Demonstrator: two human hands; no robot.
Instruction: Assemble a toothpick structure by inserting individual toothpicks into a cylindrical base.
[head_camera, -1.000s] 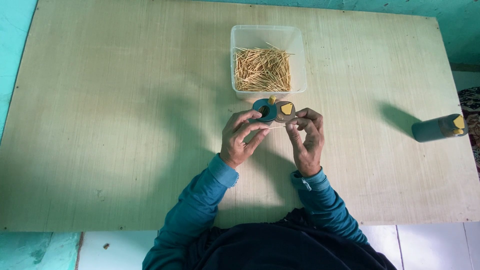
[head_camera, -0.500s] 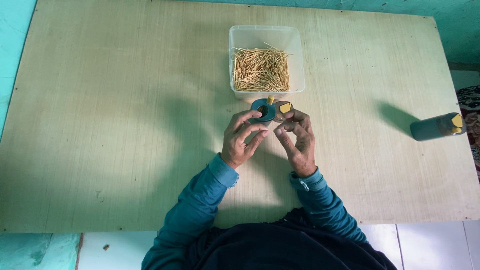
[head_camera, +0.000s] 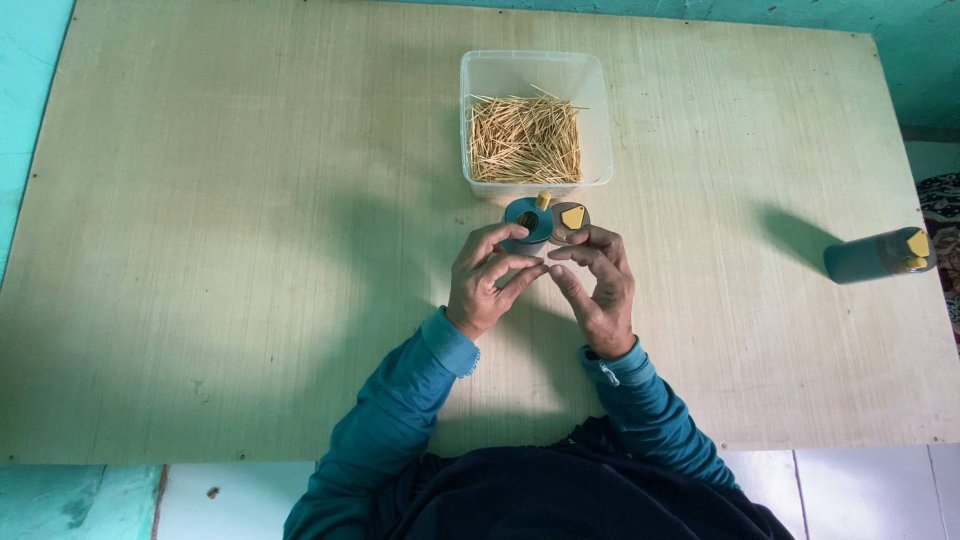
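Note:
A small round teal container (head_camera: 527, 218) with an open top stands just in front of a clear plastic box (head_camera: 600, 120) holding a heap of toothpicks (head_camera: 524, 138). Beside the container is its dark lid (head_camera: 571, 217) with a yellow flap. My left hand (head_camera: 488, 282) curls around the near side of the container. The fingers of my right hand (head_camera: 600, 288) bend over the lid's near edge. The fingertips of both hands meet just below the two pieces. I cannot tell whether a toothpick is pinched between them.
A second teal container (head_camera: 878, 256) with a yellow cap lies on its side near the right edge of the pale wooden table (head_camera: 220, 250). Teal walls border the table at the left and back, with tiled floor at the near edge.
My right hand has turned inward toward the left hand, and the fingertips now touch. The container and lid have stayed by the box.

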